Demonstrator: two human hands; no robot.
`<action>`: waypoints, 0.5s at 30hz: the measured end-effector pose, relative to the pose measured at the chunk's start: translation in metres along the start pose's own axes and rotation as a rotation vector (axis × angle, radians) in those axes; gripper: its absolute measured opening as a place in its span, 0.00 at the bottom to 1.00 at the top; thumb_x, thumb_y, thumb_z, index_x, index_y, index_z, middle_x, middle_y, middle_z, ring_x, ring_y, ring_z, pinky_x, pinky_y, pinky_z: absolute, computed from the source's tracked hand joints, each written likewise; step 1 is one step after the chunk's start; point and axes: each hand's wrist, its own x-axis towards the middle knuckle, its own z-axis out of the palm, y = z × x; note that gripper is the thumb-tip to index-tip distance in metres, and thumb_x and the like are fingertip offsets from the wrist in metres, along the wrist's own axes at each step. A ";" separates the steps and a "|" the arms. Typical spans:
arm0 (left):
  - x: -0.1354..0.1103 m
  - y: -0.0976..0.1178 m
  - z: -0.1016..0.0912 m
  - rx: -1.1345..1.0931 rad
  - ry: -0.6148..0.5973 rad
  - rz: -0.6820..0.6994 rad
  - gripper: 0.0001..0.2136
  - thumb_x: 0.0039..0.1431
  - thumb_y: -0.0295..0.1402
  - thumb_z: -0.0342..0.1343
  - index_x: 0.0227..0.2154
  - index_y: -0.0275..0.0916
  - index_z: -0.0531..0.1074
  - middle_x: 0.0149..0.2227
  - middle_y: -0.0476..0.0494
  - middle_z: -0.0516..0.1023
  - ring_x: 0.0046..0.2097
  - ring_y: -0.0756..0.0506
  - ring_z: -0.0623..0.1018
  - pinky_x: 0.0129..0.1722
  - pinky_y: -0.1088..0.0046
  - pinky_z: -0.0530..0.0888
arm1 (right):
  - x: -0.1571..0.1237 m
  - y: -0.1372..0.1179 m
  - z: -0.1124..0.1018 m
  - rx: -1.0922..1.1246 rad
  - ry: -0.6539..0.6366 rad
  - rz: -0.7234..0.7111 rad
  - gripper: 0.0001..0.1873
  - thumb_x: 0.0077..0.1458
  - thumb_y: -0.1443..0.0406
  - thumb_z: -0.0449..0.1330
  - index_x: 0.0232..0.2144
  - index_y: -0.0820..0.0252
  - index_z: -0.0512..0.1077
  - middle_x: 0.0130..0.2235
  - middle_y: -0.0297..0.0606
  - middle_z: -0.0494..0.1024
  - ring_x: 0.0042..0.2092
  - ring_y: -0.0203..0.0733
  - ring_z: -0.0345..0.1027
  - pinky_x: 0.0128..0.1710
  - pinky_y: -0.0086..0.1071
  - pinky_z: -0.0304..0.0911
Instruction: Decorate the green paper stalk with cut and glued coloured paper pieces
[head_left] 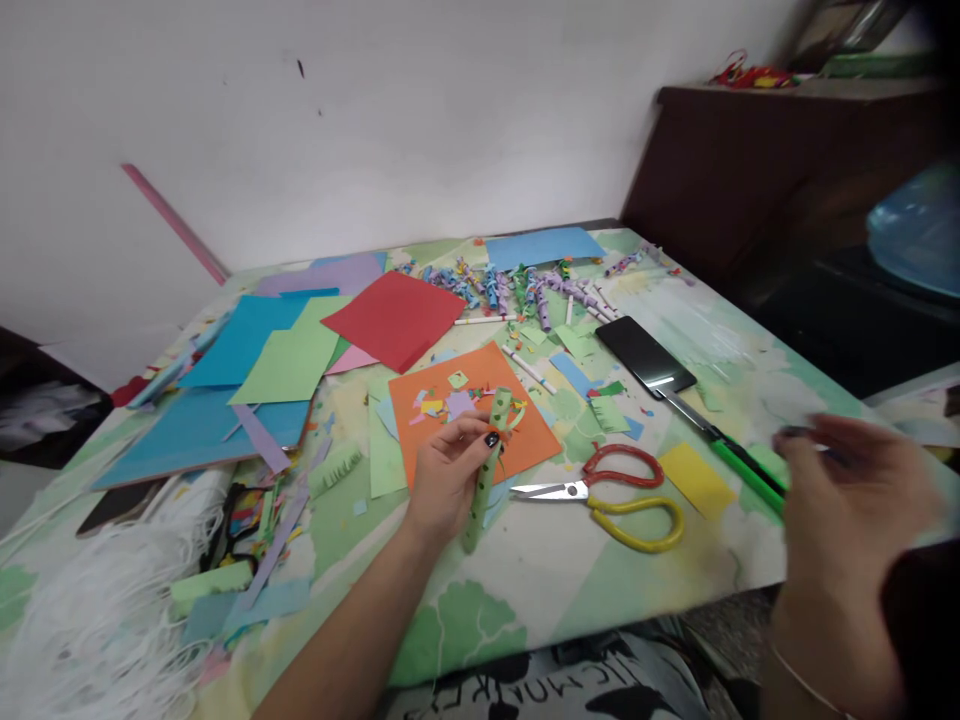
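Observation:
My left hand (455,468) is closed, pinching a narrow light-green paper tube (480,500) with dark holes or spots along it. The tube stands tilted over the edge of an orange paper sheet (536,440) strewn with small coloured scraps. On the right, my right hand (847,480) is smeared by motion above the table edge, so its fingers cannot be read. Closest to it is a green-handled utility knife (746,475), its blade end touching a black phone (645,355). Scissors (555,491) with one red and one yellow handle lie between my hands, blades pointing left.
Red paper (397,318), blue paper (232,340) and green sheets (289,365) overlap at the left. Tangled white string (112,600) fills the front left corner. Several curled paper pieces (540,295) lie along the back. A yellow paper (697,480) rests right of the scissors.

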 end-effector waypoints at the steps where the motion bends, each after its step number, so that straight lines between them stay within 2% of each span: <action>1: 0.000 -0.001 0.000 0.011 0.009 0.000 0.06 0.40 0.29 0.67 0.22 0.37 0.76 0.34 0.48 0.73 0.34 0.51 0.76 0.36 0.76 0.71 | -0.015 -0.020 0.011 0.118 -0.128 0.026 0.09 0.48 0.66 0.63 0.34 0.60 0.71 0.36 0.46 0.73 0.36 0.45 0.68 0.37 0.44 0.61; 3: -0.001 -0.002 0.000 0.030 0.031 -0.005 0.06 0.39 0.30 0.67 0.22 0.36 0.75 0.35 0.47 0.73 0.34 0.52 0.75 0.37 0.75 0.71 | -0.045 -0.057 0.034 0.266 -0.502 -0.041 0.04 0.51 0.66 0.61 0.33 0.58 0.71 0.33 0.40 0.73 0.35 0.41 0.68 0.35 0.39 0.63; 4: -0.001 -0.002 0.000 0.038 0.040 -0.007 0.07 0.39 0.30 0.68 0.22 0.36 0.75 0.36 0.47 0.73 0.33 0.52 0.75 0.38 0.75 0.71 | -0.058 -0.073 0.044 0.296 -0.625 -0.085 0.03 0.52 0.66 0.60 0.32 0.58 0.70 0.33 0.38 0.73 0.33 0.39 0.67 0.32 0.36 0.63; 6: -0.001 -0.003 0.000 0.056 0.047 -0.006 0.07 0.38 0.31 0.68 0.22 0.37 0.76 0.37 0.47 0.74 0.33 0.52 0.75 0.38 0.74 0.71 | -0.079 -0.096 0.061 0.294 -0.787 -0.218 0.04 0.52 0.66 0.61 0.32 0.58 0.69 0.33 0.36 0.72 0.33 0.37 0.65 0.30 0.33 0.61; 9: -0.002 -0.003 -0.001 0.095 0.017 0.022 0.06 0.41 0.31 0.67 0.23 0.38 0.76 0.37 0.47 0.74 0.35 0.52 0.74 0.38 0.76 0.71 | -0.095 -0.111 0.078 0.306 -0.799 -0.334 0.04 0.51 0.68 0.61 0.30 0.59 0.68 0.30 0.34 0.71 0.33 0.37 0.63 0.33 0.32 0.60; 15: -0.003 -0.005 -0.004 0.164 -0.010 0.055 0.03 0.44 0.29 0.65 0.24 0.40 0.77 0.37 0.47 0.72 0.39 0.52 0.73 0.41 0.78 0.69 | -0.097 -0.112 0.091 0.409 -0.814 -0.255 0.03 0.53 0.70 0.57 0.28 0.59 0.67 0.29 0.33 0.70 0.30 0.34 0.62 0.30 0.30 0.59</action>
